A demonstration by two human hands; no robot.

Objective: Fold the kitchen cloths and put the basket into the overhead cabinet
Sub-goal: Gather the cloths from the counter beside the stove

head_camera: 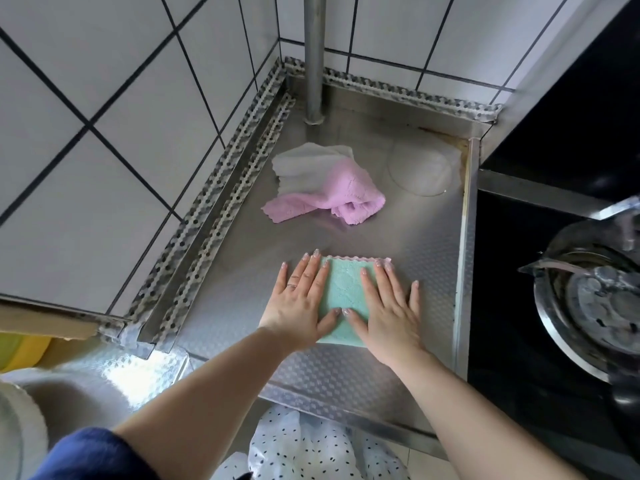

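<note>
Directly below the head camera, two bare hands lie flat on a folded green cloth on a steel bench in a tiled kitchen corner. The left hand covers the cloth's left edge, fingers straight and spread, some fingertips reaching past the cloth onto the metal. The right hand covers the right side the same way, fingers straight. Neither hand grips anything; both press palm-down, probably to smooth the fold and keep its layers square. A pink scalloped edge shows along the far side of the green cloth, so a second layer or a pink backing seems to lie beneath it.

Farther back on the bench, well apart from the hands, a pink cloth lies crumpled against a white cloth. Both look unfolded, so the folding appears only partly done. Just beside them, to the right, a clear round lid or dish rests on the bench. A metal pipe rises in the corner.

To the right, a black stove holds a steel pot. At the lower left is part of a sink. No basket and no overhead cabinet are in view, so that step looks not yet begun.
</note>
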